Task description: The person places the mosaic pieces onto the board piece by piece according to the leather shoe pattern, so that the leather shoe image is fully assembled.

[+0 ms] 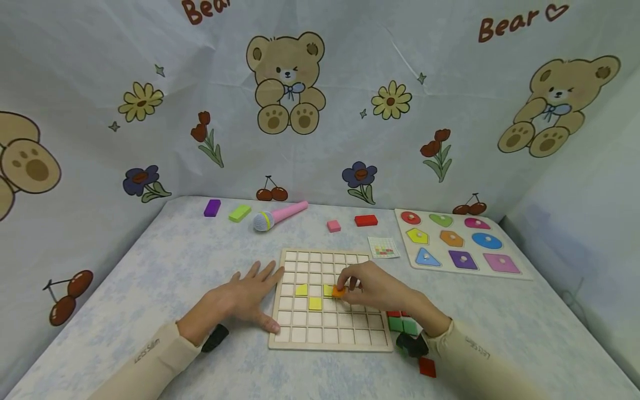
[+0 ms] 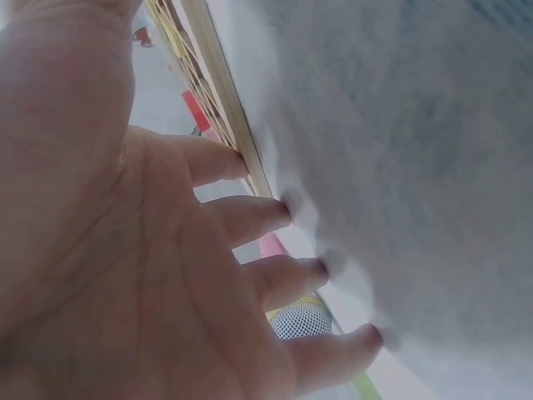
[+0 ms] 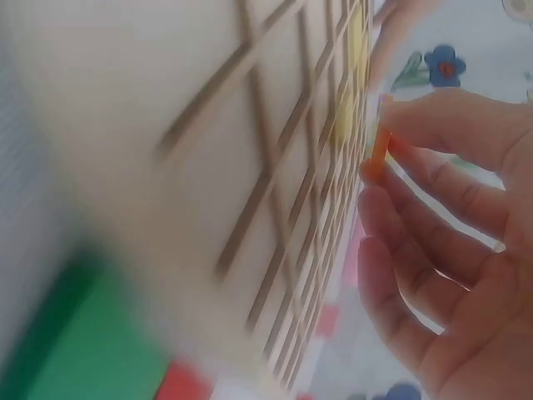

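A wooden grid board (image 1: 305, 343) lies on the table with several yellow square tiles in its cells, among them one yellow tile (image 1: 315, 303) near the middle. Between thumb and fingertips my right hand (image 1: 375, 286) pinches an orange tile (image 1: 338, 292), just over the board beside another yellow tile (image 1: 327, 290). The right wrist view shows the orange tile (image 3: 380, 152) held on edge, close to the grid. My left hand (image 1: 245, 294) rests spread at the board's left side, its thumb at the lower left corner. In the left wrist view its fingertips touch the table along the board's edge.
Green tiles (image 1: 402, 325) and a red tile (image 1: 427, 367) lie right of the board, partly under my right wrist. Behind it are a small pattern card (image 1: 384, 248), a toy microphone (image 1: 280, 215) and coloured blocks. A shape puzzle (image 1: 425, 265) lies at the back right.
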The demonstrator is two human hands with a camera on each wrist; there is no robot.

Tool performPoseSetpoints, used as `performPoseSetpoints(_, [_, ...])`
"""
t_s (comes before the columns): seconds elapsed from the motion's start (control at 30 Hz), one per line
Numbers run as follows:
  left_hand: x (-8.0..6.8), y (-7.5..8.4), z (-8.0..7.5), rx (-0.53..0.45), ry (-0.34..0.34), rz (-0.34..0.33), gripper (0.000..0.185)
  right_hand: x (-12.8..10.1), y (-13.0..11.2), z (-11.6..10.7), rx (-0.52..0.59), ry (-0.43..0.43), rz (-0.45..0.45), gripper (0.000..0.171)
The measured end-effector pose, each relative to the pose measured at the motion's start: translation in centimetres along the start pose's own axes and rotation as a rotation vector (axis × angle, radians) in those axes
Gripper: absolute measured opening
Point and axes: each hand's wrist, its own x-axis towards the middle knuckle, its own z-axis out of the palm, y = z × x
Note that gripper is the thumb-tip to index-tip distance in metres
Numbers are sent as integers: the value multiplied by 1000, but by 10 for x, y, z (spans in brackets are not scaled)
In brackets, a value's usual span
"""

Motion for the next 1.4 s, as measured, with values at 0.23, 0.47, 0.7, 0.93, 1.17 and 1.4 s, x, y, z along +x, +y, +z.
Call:
performPoseSetpoints(0.23, [-1,-3,-2,-3,-13,1,123,22,-20,11,-47,-40,-56,11])
performPoseSetpoints(0.47, [-1,-6,-4,-24,-21,6,120,34,-34,19,-69,-65,-100,12])
performPoseSetpoints(0.7, [-1,-6,-3,-10,-12,2,120,42,-45,29,-87,-108,-115,12])
performPoseSetpoints(0.93, [-2,-5,-2,-17,-18,5,119,46,-51,36,-207,-103,-107,13])
performPoseSetpoints(1.17, [-3,-5,-2,-21,-6,13,118,41,-57,34,-260,-92,-94,15])
performPoseSetpoints(1.4, [-2,-5,-3,-10,9,19,118,26,-56,33,-476,-112,-205,22])
